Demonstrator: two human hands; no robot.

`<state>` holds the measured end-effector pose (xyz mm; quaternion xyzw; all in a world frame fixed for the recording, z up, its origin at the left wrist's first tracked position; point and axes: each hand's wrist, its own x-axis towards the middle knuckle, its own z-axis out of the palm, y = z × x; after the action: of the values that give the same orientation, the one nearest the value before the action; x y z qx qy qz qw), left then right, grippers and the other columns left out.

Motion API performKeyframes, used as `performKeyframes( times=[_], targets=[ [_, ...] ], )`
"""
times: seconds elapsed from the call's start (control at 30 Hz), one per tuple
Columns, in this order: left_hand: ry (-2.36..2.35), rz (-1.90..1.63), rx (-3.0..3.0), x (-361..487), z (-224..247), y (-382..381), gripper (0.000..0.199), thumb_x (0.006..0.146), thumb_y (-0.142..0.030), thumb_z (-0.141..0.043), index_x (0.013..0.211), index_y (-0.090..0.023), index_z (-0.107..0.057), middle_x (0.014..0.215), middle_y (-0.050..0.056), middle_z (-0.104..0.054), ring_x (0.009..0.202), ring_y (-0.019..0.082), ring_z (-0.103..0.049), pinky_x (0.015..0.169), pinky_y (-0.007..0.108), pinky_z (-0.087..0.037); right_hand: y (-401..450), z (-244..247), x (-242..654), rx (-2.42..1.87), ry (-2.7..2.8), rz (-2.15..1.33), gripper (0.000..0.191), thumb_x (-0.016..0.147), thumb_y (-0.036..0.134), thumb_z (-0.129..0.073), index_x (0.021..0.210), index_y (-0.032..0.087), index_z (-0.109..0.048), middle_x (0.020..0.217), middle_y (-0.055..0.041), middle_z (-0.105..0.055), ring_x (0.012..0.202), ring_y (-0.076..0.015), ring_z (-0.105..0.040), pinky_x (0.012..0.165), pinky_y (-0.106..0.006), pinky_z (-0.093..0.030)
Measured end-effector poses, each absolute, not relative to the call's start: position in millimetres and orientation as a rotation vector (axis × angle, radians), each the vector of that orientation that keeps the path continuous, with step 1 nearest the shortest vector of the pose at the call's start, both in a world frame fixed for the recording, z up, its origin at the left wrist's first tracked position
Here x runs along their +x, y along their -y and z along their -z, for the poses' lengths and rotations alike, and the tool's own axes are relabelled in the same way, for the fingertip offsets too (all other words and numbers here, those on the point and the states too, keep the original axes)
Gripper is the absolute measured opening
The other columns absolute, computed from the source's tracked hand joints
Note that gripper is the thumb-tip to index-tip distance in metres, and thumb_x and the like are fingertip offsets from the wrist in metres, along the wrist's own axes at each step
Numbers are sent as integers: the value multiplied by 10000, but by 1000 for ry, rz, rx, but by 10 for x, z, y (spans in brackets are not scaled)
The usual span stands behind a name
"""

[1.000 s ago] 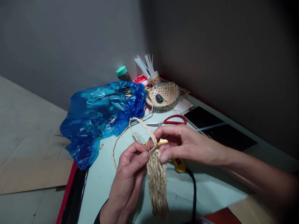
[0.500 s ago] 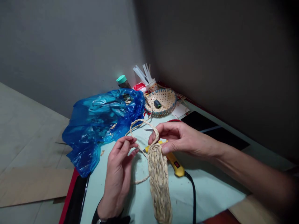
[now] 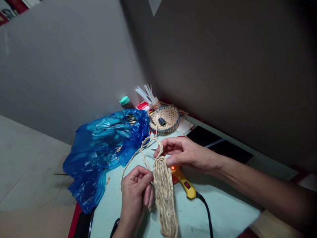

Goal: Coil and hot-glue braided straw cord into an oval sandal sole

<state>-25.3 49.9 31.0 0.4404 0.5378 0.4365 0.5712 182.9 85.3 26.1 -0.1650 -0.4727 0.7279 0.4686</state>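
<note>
A long, narrow piece of coiled straw braid (image 3: 163,195) hangs between my hands, its rounded end uppermost. My right hand (image 3: 179,152) pinches that upper end between thumb and fingers. From there a loose braided cord (image 3: 143,142) loops up and round to the left. At the piece's left edge, my left hand (image 3: 140,188) is closed in a pinch on the cord, thumb against forefinger. Behind the piece lies a yellow corded tool like a glue gun (image 3: 187,187), with a red switch and a lit orange-red light; its front is partly hidden.
A crumpled blue plastic bag (image 3: 99,145) covers the table's left side. Farther back stand a shallow woven basket (image 3: 172,115) holding a dark thread spool (image 3: 161,121), a cup (image 3: 156,104) of white sticks and a green-capped bottle (image 3: 125,101). A black cable (image 3: 206,208) runs toward the front.
My left hand has moved in to the piece's left edge and closed on the cord. My right hand keeps its hold. The view has tilted, and the tool's light now shows.
</note>
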Motion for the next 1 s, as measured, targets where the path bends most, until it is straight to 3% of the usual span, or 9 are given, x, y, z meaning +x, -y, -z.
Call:
performKeyframes(
  times=[0.17,0.43,0.57,0.67,0.8,0.9,1.0],
  targets=[
    [-1236,-1001,974,-168,-323,-492,344,697,-398,-876,681,-152,-634,510,-51,-537,387,33,-382,419,156,-315,-854,-272,1841,-389,1160,-1806,247,760,127,-767,1000,142,-713,991,-27,-682,932,-110,-640,870,-221,-498],
    [-1215,-1132,970,-157,-303,-521,510,744,-486,-825,562,-182,-459,457,-113,-290,405,35,-228,415,162,-228,-869,-264,1839,-390,1182,-1803,253,776,134,-757,1024,144,-710,1039,-41,-684,962,-113,-629,872,-219,-489],
    [-1180,-1133,1026,-202,-264,-576,418,733,-440,-848,588,-159,-576,497,-70,-473,469,53,-405,491,160,-353,-893,-218,1843,-394,1198,-1779,271,761,153,-781,1023,143,-714,1034,-48,-686,975,-133,-637,890,-241,-499],
    [-1142,-1099,1036,-196,-274,-576,278,722,-366,-866,867,-165,-739,737,1,-674,632,99,-574,617,192,-457,-901,-199,1840,-409,1214,-1746,264,766,151,-788,1016,147,-703,1026,-39,-692,984,-136,-645,909,-251,-498],
    [-1114,-1106,975,-150,-339,-482,376,851,-468,-725,1121,-207,-719,981,70,-730,804,171,-672,681,241,-509,-902,-195,1817,-447,1235,-1689,249,772,137,-790,1000,149,-690,1009,-25,-692,965,-125,-642,888,-240,-493],
    [-1161,-1160,1026,-92,-388,-386,382,821,-448,-762,1115,-209,-712,970,59,-728,844,174,-680,716,228,-522,-887,-198,1795,-471,1234,-1655,248,771,117,-783,996,153,-684,982,-11,-678,937,-115,-636,859,-227,-490],
    [-1213,-1261,1089,-20,-412,-320,392,752,-373,-840,1101,-246,-714,848,-2,-716,759,128,-661,700,189,-526,-855,-199,1775,-482,1213,-1644,250,783,114,-775,1009,156,-677,991,-9,-674,932,-110,-632,847,-218,-491]
  ],
)
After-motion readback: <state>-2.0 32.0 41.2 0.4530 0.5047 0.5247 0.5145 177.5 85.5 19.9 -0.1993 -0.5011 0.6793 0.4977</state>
